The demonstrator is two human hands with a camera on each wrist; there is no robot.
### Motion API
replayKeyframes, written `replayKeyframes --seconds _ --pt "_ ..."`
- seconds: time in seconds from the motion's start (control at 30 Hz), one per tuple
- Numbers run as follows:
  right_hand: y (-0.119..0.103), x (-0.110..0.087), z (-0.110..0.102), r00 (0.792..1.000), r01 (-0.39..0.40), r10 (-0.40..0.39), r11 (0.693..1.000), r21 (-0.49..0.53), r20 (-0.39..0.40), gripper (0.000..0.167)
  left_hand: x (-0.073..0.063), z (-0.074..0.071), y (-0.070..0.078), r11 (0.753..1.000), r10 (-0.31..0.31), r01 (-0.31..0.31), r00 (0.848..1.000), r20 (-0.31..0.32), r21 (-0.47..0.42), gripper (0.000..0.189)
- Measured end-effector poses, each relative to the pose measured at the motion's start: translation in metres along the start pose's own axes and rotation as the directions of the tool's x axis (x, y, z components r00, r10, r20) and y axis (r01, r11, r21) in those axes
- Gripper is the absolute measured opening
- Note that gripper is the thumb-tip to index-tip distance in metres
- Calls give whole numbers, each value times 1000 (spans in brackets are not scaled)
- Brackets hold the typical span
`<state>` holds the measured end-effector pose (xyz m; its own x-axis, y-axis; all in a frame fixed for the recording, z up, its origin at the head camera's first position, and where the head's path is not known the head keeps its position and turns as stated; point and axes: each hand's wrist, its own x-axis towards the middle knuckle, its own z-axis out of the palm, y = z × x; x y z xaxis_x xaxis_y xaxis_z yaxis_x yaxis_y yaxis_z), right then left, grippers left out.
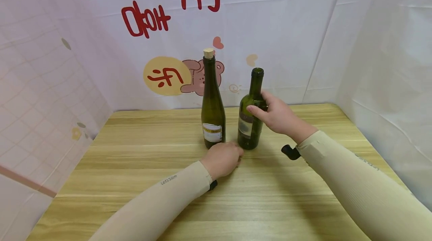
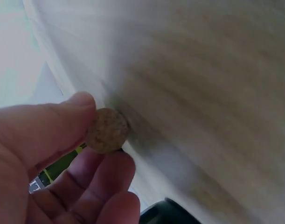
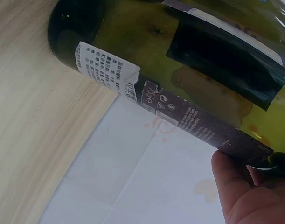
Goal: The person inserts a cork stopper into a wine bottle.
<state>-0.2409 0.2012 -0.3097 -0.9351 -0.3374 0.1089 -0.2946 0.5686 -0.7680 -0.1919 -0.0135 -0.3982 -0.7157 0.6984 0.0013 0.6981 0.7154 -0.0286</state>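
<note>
Low over the table in front of two green bottles is my left hand [image 1: 222,159]. Its thumb and fingers pinch a round cork [image 2: 107,131], seen end-on in the left wrist view and hidden in the head view. My right hand [image 1: 281,115] grips the shoulder of the shorter wine bottle [image 1: 249,132], which stands upright with a bare mouth. Printed labels on this bottle's side show close up in the right wrist view. Beside it stands the taller bottle [image 1: 212,115], whose neck holds a cork stopper [image 1: 209,53].
Both bottles stand on a wood-grain table [image 1: 135,151]. Behind them hangs a white backdrop [image 1: 287,38] with red characters and a bear cartoon, close to the table's back edge. White sheeting also rises on the left and right sides.
</note>
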Motion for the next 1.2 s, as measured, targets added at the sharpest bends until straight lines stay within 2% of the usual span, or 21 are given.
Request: replayKeyframes --seconds 0.13,0.33,0.53,0.83,1.2 --pt "-1 0 0 1000 -1 1 1000 -3 -1 52 1 2 0 1000 5 -5 1000 9 -1 7" --pt "-2 -1 1 1000 -7 7 1000 6 -2 51 2 4 -1 997 -4 6 1000 22 -71 16" --pt "-2 -1 1 1000 -6 6 1000 10 -4 50 4 6 -3 995 -9 12 999 32 -104 10" --pt "-3 -1 1 1000 -8 8 1000 18 -9 48 5 9 -4 997 23 -21 999 24 -73 12" --pt "-2 -1 0 1000 -12 12 1000 15 -10 48 5 5 -4 996 76 -72 994 80 -56 16"
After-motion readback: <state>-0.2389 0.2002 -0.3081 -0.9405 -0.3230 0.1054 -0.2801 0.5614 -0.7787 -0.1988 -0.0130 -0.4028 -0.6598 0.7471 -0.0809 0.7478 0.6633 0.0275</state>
